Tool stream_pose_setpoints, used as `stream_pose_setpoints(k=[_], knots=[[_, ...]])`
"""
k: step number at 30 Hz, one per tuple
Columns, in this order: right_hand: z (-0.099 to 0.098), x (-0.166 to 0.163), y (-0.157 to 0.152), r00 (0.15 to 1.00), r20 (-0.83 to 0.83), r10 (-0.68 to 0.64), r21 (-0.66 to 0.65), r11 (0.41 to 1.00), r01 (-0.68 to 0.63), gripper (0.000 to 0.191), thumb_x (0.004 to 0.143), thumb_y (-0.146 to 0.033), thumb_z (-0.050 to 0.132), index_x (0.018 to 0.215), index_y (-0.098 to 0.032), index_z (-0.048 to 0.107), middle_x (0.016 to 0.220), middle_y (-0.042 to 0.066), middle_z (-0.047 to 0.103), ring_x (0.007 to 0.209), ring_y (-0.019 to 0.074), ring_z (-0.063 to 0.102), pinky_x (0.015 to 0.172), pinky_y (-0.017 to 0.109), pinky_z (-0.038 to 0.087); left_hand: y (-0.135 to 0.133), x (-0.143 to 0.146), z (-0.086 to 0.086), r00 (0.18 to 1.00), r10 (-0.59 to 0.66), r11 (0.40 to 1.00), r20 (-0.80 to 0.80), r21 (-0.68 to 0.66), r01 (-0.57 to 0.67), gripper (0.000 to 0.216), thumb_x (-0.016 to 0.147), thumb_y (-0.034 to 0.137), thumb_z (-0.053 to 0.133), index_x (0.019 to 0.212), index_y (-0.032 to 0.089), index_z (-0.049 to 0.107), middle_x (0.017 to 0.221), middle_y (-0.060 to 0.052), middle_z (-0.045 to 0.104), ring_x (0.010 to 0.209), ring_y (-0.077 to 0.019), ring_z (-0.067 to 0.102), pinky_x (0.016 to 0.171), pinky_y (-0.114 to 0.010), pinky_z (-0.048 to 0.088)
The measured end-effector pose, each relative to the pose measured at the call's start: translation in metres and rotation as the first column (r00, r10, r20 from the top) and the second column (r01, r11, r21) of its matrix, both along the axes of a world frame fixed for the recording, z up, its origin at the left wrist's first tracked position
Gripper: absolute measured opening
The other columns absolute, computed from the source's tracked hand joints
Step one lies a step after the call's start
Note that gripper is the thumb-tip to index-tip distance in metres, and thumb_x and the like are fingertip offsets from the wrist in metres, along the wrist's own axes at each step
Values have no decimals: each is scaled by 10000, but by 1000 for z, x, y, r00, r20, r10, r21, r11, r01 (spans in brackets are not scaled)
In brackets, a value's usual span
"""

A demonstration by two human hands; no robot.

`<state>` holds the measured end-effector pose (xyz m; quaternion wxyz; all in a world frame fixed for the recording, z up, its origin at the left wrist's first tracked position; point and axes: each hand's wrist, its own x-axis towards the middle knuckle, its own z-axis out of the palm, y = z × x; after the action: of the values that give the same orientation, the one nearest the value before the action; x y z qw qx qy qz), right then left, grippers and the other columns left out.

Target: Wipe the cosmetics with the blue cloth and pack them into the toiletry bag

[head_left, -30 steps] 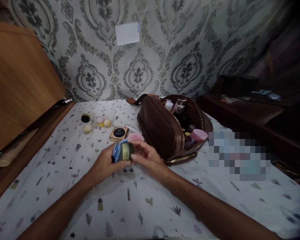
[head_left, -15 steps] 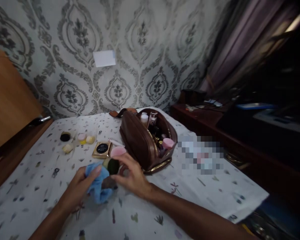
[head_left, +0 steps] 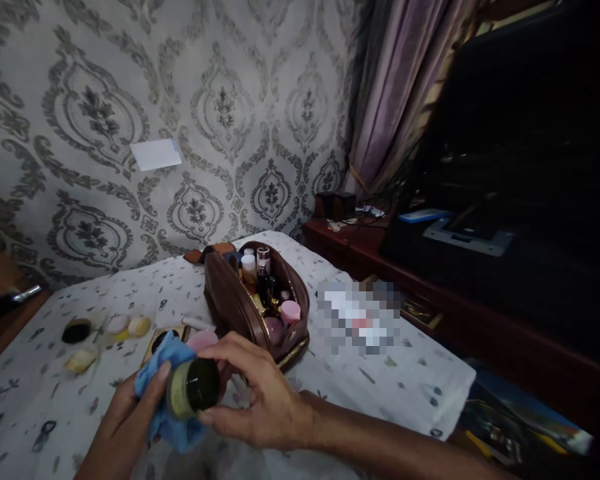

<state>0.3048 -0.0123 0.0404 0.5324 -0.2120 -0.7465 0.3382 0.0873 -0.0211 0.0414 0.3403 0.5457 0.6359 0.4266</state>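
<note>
A small round jar (head_left: 180, 393) with a black lid and pale yellow-green contents is held on its side between my two hands. My left hand (head_left: 137, 407) is closed on a blue cloth (head_left: 177, 433), which is bunched against the jar's base. With thumb and fingers, my right hand (head_left: 263, 393) grips the jar by its dark lid. Just beyond the hands are a pink round lid or container (head_left: 203, 341) and a gold square compact (head_left: 150, 345), partly covered by the cloth. An open brown toiletry bag (head_left: 233, 303) stands behind, filled with bottles and small jars.
Several small containers lie at the left, among them a black-topped jar (head_left: 77, 330) and a yellow-and-pink pair (head_left: 125, 327). The patterned tablecloth (head_left: 390, 393) covers the table. A pixelated item (head_left: 357, 317) lies right of the bag. A dark red desk (head_left: 345, 233) stands beyond.
The view has swung to the right, so the bag and table sit further left. My hands have lifted the jar nearer the camera, and it is turned so its side shows.
</note>
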Motion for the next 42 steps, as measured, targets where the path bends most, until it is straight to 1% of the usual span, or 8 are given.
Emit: stream_pose_setpoints(k=[2, 5, 10, 14, 20, 24, 36, 42], knots=[[12, 18, -1, 999, 5, -35, 45, 998, 35, 517, 804, -338, 768, 1275, -208, 599, 1034, 61, 624, 852, 157, 607, 732, 279, 536, 6, 14, 14, 978, -174, 977, -112, 105, 186, 440, 858, 610, 584, 921, 199, 728, 847, -37, 735, 838, -235, 701, 724, -276, 599], [27, 46, 1, 991, 13, -135, 113, 985, 133, 517, 823, -302, 762, 1301, -224, 581, 1058, 64, 633, 890, 169, 607, 756, 299, 534, 17, 39, 33, 850, -307, 836, -428, 306, 456, 304, 948, 397, 507, 1060, 195, 705, 1001, -68, 714, 902, -216, 686, 775, -279, 582], [42, 90, 13, 951, -5, -311, 97, 946, 310, 465, 845, -259, 739, 1287, -245, 597, 1028, 62, 612, 853, 167, 609, 684, 286, 541, 38, 71, 44, 524, -18, 585, -851, 416, 696, 525, 860, 71, 415, 1312, 264, 600, 1340, -98, 591, 1178, -263, 609, 794, -321, 581], [45, 115, 25, 919, 4, -394, 50, 918, 394, 438, 849, -249, 734, 1270, -239, 616, 965, 42, 598, 805, 161, 613, 675, 294, 550, 46, 75, 43, 357, 39, 518, -933, 324, 791, 684, 796, -27, 371, 1390, 265, 546, 1460, -75, 533, 1348, -271, 491, 917, -362, 576], [45, 138, 39, 901, 122, -417, 151, 905, 398, 421, 885, -292, 706, 1289, -233, 608, 971, 43, 617, 822, 167, 615, 728, 312, 555, 38, 61, 36, 420, 17, 516, -907, 368, 774, 606, 866, 3, 409, 1399, 252, 553, 1479, -90, 527, 1333, -271, 527, 1057, -415, 519], [45, 144, 49, 884, 224, -411, 216, 905, 366, 434, 914, -352, 674, 1328, -256, 586, 995, 51, 633, 851, 187, 624, 761, 340, 557, 37, 60, 33, 402, 24, 504, -915, 359, 786, 622, 867, 11, 454, 1430, 263, 531, 1513, -85, 490, 1349, -273, 515, 1070, -397, 515], [61, 133, 74, 880, 428, -206, 143, 977, 159, 339, 885, -277, 706, 1220, -287, 656, 1049, 16, 647, 869, 172, 648, 737, 291, 533, 31, 62, 30, 420, -31, 556, -907, 334, 761, 734, 853, -7, 464, 1516, 304, 421, 1584, -63, 398, 1378, -288, 484, 1128, -449, 463], [69, 112, 88, 818, 569, -83, 139, 990, 4, 305, 861, -164, 706, 1149, -254, 663, 1010, 30, 640, 831, 182, 634, 715, 308, 521, 28, 66, 20, 513, -18, 582, -858, 408, 703, 710, 857, -37, 428, 1484, 295, 468, 1558, -89, 429, 1384, -295, 480, 1094, -470, 493]])
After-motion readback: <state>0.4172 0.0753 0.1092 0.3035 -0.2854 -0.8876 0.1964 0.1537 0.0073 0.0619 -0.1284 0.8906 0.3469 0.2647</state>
